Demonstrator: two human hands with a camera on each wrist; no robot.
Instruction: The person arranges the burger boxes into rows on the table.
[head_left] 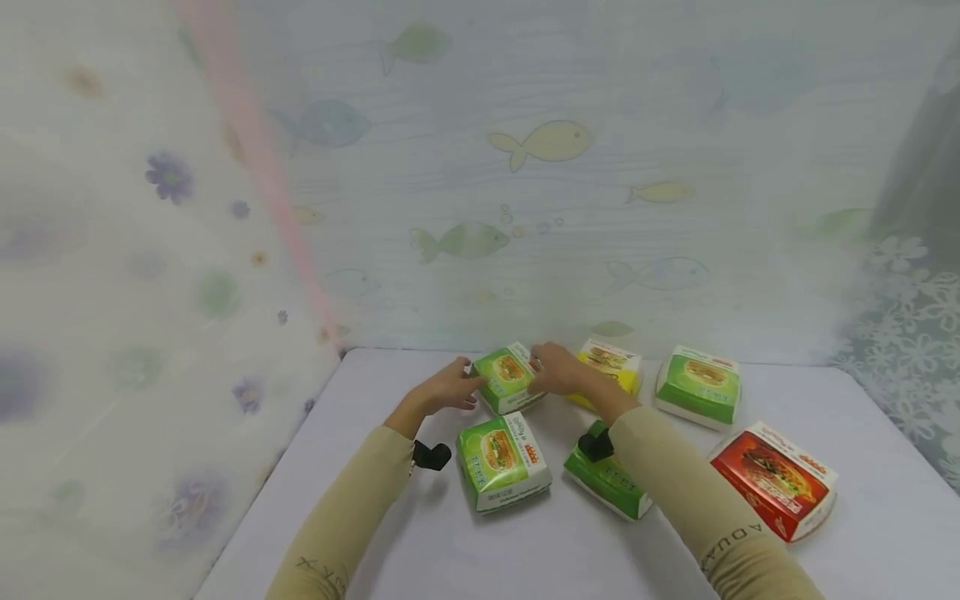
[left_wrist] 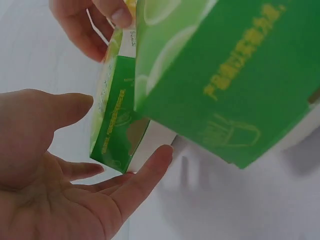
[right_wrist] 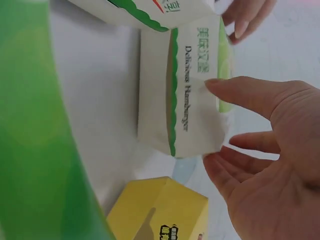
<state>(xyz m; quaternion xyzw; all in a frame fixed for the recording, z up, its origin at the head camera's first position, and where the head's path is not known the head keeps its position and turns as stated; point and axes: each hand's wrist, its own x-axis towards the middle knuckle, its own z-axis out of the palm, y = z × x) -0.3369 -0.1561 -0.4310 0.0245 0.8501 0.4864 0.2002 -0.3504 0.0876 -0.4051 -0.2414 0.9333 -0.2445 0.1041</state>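
A green and white burger box point(head_left: 504, 377) sits toward the back of the table between the two hands. At its left side is the left hand point(head_left: 452, 385), fingers extended; in the left wrist view the thumb stands apart from the box while a fingertip reaches its white lower edge. The right hand point(head_left: 557, 369) holds the box's right end, with the thumb point(right_wrist: 240, 92) on the white "Delicious Hamburger" panel and the other fingers bent at the far corner. Just in front is another green burger box point(head_left: 501, 458), large in the left wrist view.
A yellow burger box point(head_left: 611, 363) stands behind the right wrist. One green box point(head_left: 609, 475) lies partly under the right forearm. Farther right are another green box point(head_left: 699, 385) and a red one point(head_left: 776, 479). Patterned curtains point(head_left: 540, 208) hang along the table's back and left.
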